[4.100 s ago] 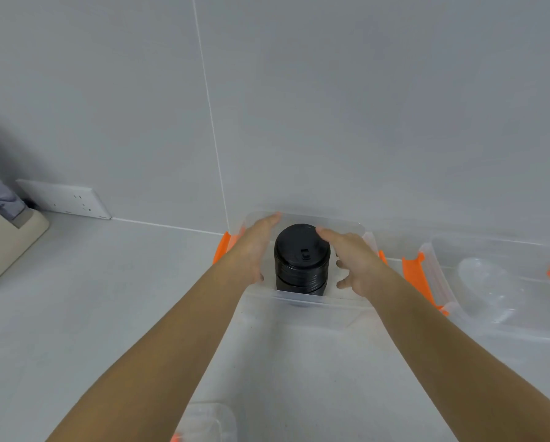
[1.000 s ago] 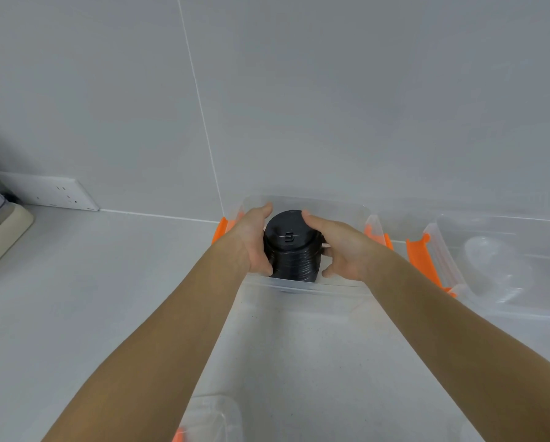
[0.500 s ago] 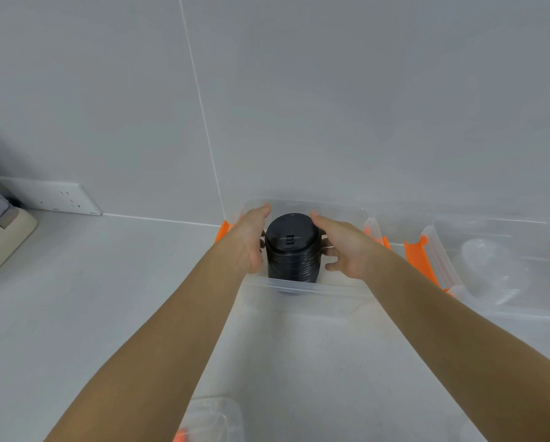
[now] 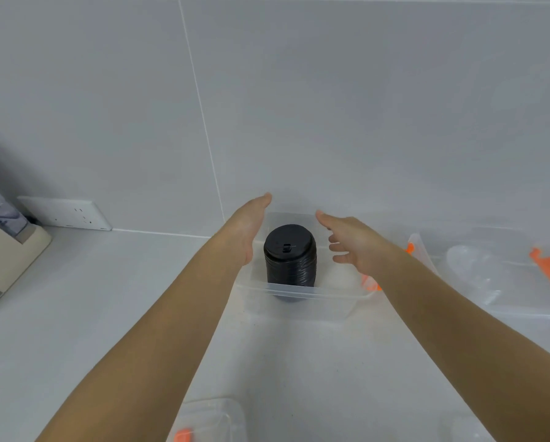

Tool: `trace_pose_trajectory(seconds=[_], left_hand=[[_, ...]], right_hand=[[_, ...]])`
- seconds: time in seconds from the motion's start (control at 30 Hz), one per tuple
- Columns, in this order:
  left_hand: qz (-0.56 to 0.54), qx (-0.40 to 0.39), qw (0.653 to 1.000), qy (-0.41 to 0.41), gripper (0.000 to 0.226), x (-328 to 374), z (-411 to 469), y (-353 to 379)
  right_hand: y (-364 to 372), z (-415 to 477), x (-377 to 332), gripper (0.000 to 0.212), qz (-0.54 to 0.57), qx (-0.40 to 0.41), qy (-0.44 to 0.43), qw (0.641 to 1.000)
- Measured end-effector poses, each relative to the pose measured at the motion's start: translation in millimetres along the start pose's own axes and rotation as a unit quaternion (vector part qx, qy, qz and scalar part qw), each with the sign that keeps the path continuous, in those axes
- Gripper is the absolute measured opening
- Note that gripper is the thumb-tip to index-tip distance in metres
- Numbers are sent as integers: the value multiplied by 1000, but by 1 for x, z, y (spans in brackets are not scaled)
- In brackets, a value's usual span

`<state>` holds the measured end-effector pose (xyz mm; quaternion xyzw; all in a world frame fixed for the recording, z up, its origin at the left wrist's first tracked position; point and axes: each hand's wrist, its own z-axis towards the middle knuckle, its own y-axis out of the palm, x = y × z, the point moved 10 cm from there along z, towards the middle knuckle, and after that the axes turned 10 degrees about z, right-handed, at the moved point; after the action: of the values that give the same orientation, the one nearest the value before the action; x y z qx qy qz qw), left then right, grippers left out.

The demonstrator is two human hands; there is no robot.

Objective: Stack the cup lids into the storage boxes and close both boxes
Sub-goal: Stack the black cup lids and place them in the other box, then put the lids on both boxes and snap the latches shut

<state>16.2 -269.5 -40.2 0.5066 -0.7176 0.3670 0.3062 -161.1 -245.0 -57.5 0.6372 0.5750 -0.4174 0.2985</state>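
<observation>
Both our hands, left hand (image 4: 246, 226) and right hand (image 4: 353, 244), have released the black lid stack (image 4: 290, 258), now spread at nine and three o'clock; bumping it could topple it.

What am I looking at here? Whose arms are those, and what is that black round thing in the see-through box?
There is just one picture, taken by a camera worn on a person's head, so you see their own two arms reaching forward. The left hand and right hand are both open, one on each side of a stack of black cup lids. They hold nothing and do not touch it. The stack stands upright inside a clear storage box with no cover on it, on a white counter. To the right sits a second clear box with orange clips and what look like clear lids inside. Near the bottom edge lies a clear box cover. On the wall is a white power socket.
</observation>
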Motion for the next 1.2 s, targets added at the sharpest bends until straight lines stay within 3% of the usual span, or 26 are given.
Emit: trace_pose_trajectory(seconds=[0.1, 0.17, 0.33, 0.47, 0.6, 0.67, 0.77, 1.2], left_hand=[[95, 30, 993, 66, 68, 25, -17, -6], [191, 73, 970, 129, 69, 45, -31, -10], [369, 211, 860, 283, 66, 91, -86, -5], [389, 306, 768, 406, 61, 110, -140, 17], [371, 329, 694, 522, 63, 113, -185, 54], [369, 328, 664, 562, 64, 113, -198, 75], [374, 307, 654, 582, 66, 108, -200, 105], [429, 223, 698, 528, 71, 86, -150, 227]], right_hand=[[-11, -16, -25, 52, -46, 17, -58, 997], [-18, -31, -43, 64, -82, 32, -106, 990], [-46, -85, -85, 72, -146, 88, -260, 951], [-75, -139, -103, 75, -214, 183, -387, 878], [-97, -192, -106, 78, -290, 257, -494, 778], [-112, -205, -101, 80, -301, 267, -518, 755], [-133, -208, -87, 81, -313, 268, -517, 750], [-247, -163, -26, 82, -347, 254, -448, 784]])
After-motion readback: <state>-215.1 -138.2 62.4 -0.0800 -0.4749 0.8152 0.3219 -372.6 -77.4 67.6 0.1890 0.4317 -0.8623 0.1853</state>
